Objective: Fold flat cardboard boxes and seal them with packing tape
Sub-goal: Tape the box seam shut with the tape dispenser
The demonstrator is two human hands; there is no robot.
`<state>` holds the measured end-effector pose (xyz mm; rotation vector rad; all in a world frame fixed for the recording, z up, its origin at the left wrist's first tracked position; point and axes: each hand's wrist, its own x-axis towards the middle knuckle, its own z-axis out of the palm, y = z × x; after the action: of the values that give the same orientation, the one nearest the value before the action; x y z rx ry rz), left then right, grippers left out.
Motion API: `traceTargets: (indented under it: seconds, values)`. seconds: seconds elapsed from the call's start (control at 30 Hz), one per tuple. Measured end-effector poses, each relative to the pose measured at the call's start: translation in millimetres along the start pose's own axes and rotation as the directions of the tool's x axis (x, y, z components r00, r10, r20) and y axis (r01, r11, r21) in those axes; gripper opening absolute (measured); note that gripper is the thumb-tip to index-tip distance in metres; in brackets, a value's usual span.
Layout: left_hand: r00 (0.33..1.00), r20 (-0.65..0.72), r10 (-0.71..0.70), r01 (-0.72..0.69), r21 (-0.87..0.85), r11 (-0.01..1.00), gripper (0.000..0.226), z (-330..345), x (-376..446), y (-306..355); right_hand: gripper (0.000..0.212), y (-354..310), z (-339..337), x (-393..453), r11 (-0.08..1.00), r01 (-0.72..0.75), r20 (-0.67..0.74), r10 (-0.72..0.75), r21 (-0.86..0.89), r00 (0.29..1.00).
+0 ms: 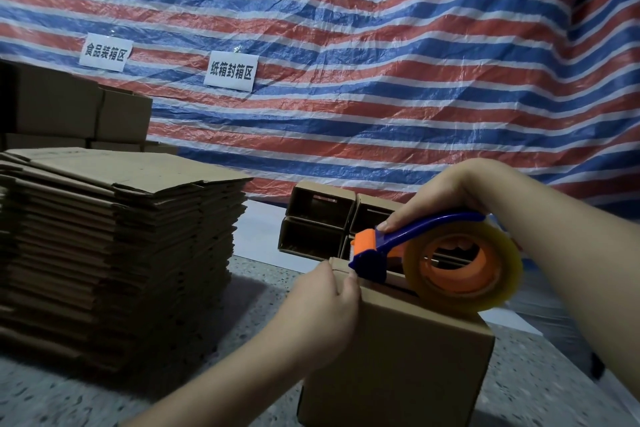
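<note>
Low in the frame, her left hand pinches the box edge while the right hand grips the tape dispenser; slack there could wrinkle the tape.

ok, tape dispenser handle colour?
Blue handle on the tape dispenser, orange at the cutter end; head view, the only one.

The room was dim; the striped tarp caught the most light, shadow pooled left of the flat cardboard stack, and edges bowed slightly.
</note>
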<state>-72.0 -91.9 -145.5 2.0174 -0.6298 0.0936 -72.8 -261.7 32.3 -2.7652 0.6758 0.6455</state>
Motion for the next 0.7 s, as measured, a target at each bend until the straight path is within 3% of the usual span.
traceTargets:
  seconds: [0.27, 0.37, 0.47, 0.57, 0.7]
  values:
    - [0.999, 0.046, -0.016, 0.01, 0.14, 0.99, 0.041, -2.6, -0.1, 1.1, 0.078, 0.4, 0.0, 0.3, 1.0, 0.007, -0.022, -0.007, 0.003, 1.0]
    - [0.993, 0.046, 0.109, -0.117, 0.246, 0.962, 0.057, -1.3, -2.8, -0.4, 0.075, 1.0, 0.7, -0.6, 1.0, 0.002, -0.014, -0.002, 0.008, 1.0]
    - [0.974, 0.057, 0.221, -0.229, 0.257, 0.939, 0.039, -3.5, -4.3, -0.4, 0.072, -0.1, 1.6, -1.1, 1.0, 0.008, -0.022, -0.008, 0.011, 1.0]
    - [0.967, 0.02, 0.255, -0.242, 0.403, 0.883, 0.04, -4.1, -1.1, -2.1, 0.069, -5.0, 1.4, -3.1, 0.999, -0.014, -0.034, 0.013, -0.03, 0.999]
    - [0.958, 0.0, 0.285, -0.246, 0.507, 0.826, 0.042, -4.2, 0.1, -0.8, 0.088, -7.8, -2.1, -5.3, 0.992, -0.04, -0.051, 0.034, -0.123, 0.998]
